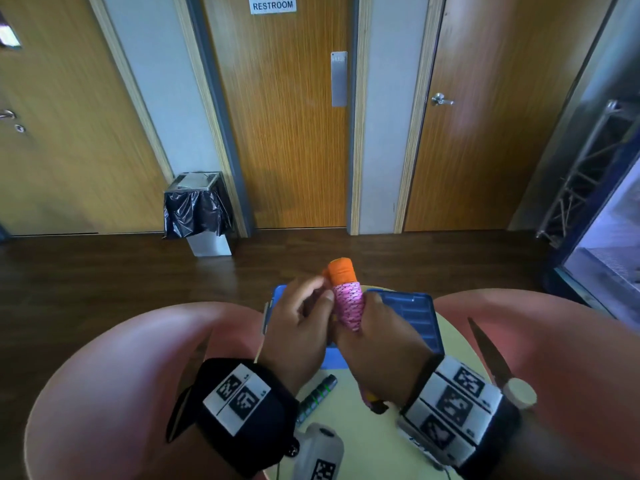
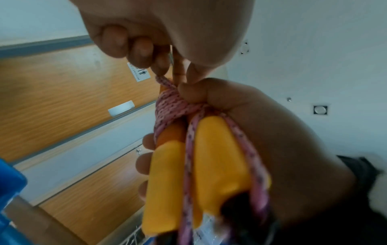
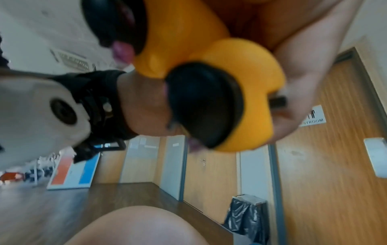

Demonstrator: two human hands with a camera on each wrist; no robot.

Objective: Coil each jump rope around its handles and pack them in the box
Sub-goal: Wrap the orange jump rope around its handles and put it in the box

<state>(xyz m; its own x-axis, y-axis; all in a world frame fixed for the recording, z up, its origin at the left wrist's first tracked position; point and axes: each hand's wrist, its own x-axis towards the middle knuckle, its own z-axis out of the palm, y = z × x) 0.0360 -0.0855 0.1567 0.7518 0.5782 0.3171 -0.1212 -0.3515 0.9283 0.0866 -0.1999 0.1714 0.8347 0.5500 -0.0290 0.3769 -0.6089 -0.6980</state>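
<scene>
Above blue box (image 1: 412,315), over table (image 1: 360,403): right hand (image 1: 377,337) grips paired handles (image 2: 217,159), pink rope (image 1: 349,304) coiled round them. Left hand (image 1: 298,327) pinches rope end near top. Advice: keep tension, tuck end under last turn, squeeze handles together until tucked.

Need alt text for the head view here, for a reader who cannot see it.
Two hands hold a pink rope coiled around orange handles above a blue box on a pale table: the right hand grips the bundle, the left hand pinches at the coil. Wooden doors stand behind.
</scene>
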